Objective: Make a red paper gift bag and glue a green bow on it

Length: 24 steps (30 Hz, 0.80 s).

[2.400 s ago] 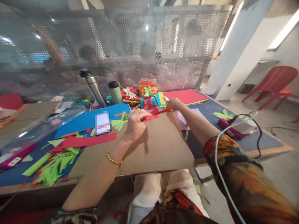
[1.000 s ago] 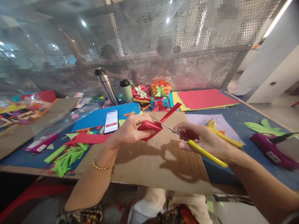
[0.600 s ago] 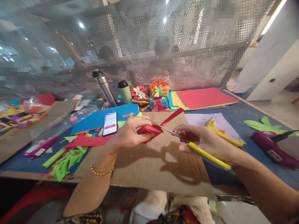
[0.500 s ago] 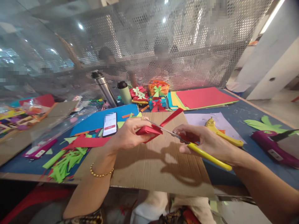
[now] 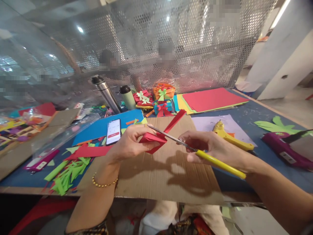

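My left hand (image 5: 132, 140) pinches a folded red paper piece (image 5: 153, 140) above the cardboard sheet (image 5: 156, 182). A narrow red strip sticks up from the paper toward the upper right. In my right hand (image 5: 210, 147) are scissors (image 5: 217, 163) with yellow handles. Their blades point left and lie across the red paper, with the tip close to my left fingers. How far apart the blades are is hard to tell. A phone (image 5: 113, 132) with a lit screen lies just behind my left hand.
Behind stand a steel bottle (image 5: 107, 94), a green bottle (image 5: 128, 98) and small paper baskets (image 5: 163, 93). Red sheets (image 5: 212, 99) lie at the back. A yellow glue gun (image 5: 230, 137) and purple device (image 5: 283, 150) are at right, green scraps (image 5: 70, 173) at left.
The view has shifted slightly. The folded red paper has turned a little in my left hand, and the scissor blades lie further across it to the left.
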Tool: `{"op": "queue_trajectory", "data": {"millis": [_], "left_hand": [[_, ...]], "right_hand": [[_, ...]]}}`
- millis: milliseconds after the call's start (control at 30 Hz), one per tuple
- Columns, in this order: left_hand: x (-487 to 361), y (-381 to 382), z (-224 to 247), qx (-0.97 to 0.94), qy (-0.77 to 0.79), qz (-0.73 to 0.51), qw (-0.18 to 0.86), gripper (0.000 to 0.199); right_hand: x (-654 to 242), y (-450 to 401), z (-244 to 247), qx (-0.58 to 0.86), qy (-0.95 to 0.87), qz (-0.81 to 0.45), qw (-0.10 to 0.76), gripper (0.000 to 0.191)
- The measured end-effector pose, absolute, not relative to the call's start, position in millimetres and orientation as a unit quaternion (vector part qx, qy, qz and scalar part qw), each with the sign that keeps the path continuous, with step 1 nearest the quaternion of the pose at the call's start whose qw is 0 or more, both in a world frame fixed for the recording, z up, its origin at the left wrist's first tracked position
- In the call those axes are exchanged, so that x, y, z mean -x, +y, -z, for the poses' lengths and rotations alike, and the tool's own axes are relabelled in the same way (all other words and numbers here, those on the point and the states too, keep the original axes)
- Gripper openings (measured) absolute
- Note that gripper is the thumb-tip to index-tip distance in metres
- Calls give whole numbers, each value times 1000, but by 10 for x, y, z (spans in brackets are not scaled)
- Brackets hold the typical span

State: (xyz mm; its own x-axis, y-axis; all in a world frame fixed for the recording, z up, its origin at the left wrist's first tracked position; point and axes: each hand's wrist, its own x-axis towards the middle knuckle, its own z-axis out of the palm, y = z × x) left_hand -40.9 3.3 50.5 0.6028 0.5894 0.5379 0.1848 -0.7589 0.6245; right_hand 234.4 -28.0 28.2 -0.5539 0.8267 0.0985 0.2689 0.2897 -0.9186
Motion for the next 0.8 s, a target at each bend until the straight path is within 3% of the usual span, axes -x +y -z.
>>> {"op": "queue_trajectory", "data": {"millis": [467,533,667,800], "left_hand": [[394,12,-530,-812,284,-381,338,3],[408,17,-530,-815,289,-379,330,1],[427,44,-517,-838,293,-366,280,19],[396,83,-473,-864,231,-396,209,25]], "right_hand": [[-2278,-297,-299,387,-746,-430,329,54],[-2274,-291,-252,388,-749,-416,339,53],[-2282,-215,-140,404,-737,-393,373,57],[-2295,-18,-49,481,-736,-276,389,53]]}}
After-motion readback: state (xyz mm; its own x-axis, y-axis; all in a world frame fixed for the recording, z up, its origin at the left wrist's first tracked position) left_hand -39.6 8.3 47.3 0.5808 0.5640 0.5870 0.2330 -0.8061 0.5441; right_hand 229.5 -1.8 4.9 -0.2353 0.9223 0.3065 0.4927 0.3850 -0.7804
